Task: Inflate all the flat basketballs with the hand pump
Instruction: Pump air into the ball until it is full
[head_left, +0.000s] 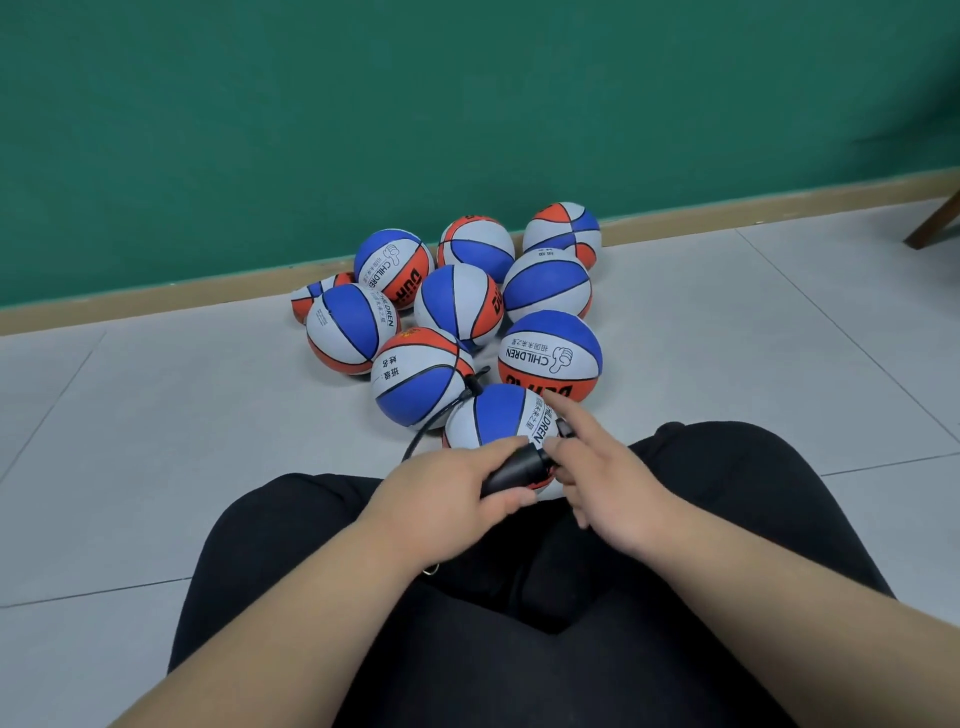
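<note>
The left hand (447, 488) curls around the black hand pump (511, 470), whose long axis runs from lower left to upper right and points at the right hand (618, 483). That hand's fingers are spread and its thumb is at the pump's tip. Just beyond the pump, a basketball (493, 415) sits on the floor (156, 415) between the knees (727, 467). A black hose (428, 423) loops to its left. The other basketballs (457, 301) are piled by the green wall (311, 130).

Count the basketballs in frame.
10 basketballs: one nearest; two just beyond; three mid-pile; four along the wall, leftmost half hidden. Others may be hidden.
</note>
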